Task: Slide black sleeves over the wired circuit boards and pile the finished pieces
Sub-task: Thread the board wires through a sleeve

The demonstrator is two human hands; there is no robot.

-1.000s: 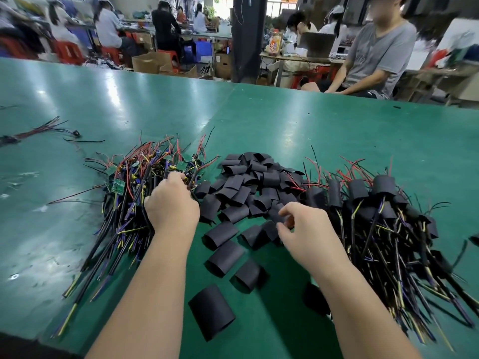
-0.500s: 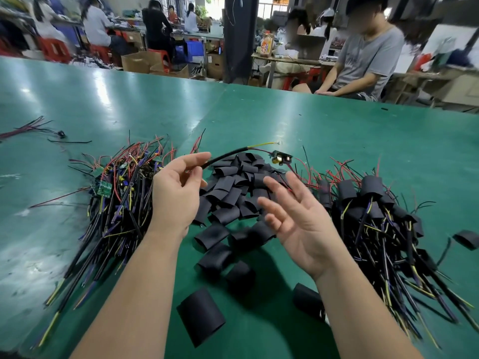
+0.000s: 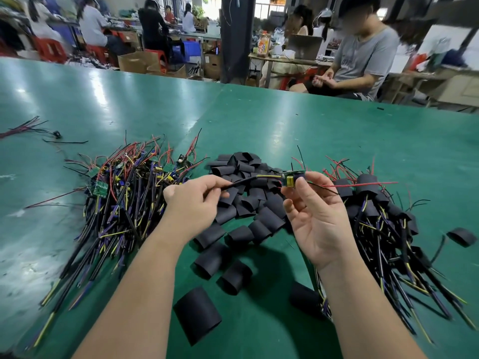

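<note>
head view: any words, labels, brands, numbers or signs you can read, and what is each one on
No text can be read for certain.
Print on the bottle label on the far desk: too blurred.
Chest print on the grey T-shirt: too blurred.
Any markings on the wired circuit board pinched by the right hand: too small.
Any markings on the green board in the left pile: too small.
</note>
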